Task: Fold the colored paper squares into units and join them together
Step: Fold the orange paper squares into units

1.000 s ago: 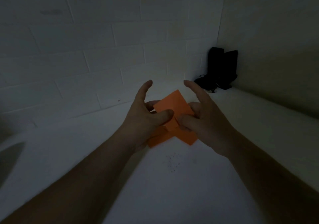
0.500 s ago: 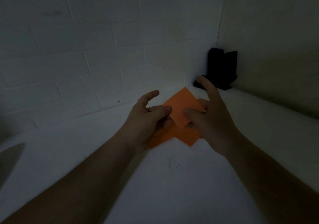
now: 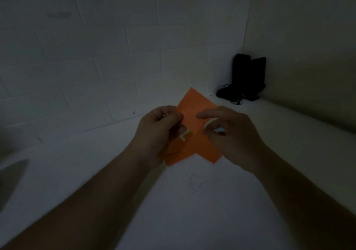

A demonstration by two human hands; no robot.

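Note:
Folded orange paper units (image 3: 194,132) are held together above the white surface, forming a cross-like shape with one flap pointing up and away and two flaps pointing down. My left hand (image 3: 159,132) grips the left side, thumb and fingers curled on the paper. My right hand (image 3: 229,134) pinches the right side, its forefinger lying across the upper flap. A small pale strip of the paper's underside shows between the hands. The scene is dim.
A white table (image 3: 192,211) spreads below the hands, with a patch of dark specks (image 3: 193,184) just in front of them. A black object with cords (image 3: 244,80) stands in the far right corner against the white brick wall (image 3: 96,57).
Both hands have curled in from open, spread fingers to a tighter grip on the paper. The upper orange flap has risen and turned to point further up and away.

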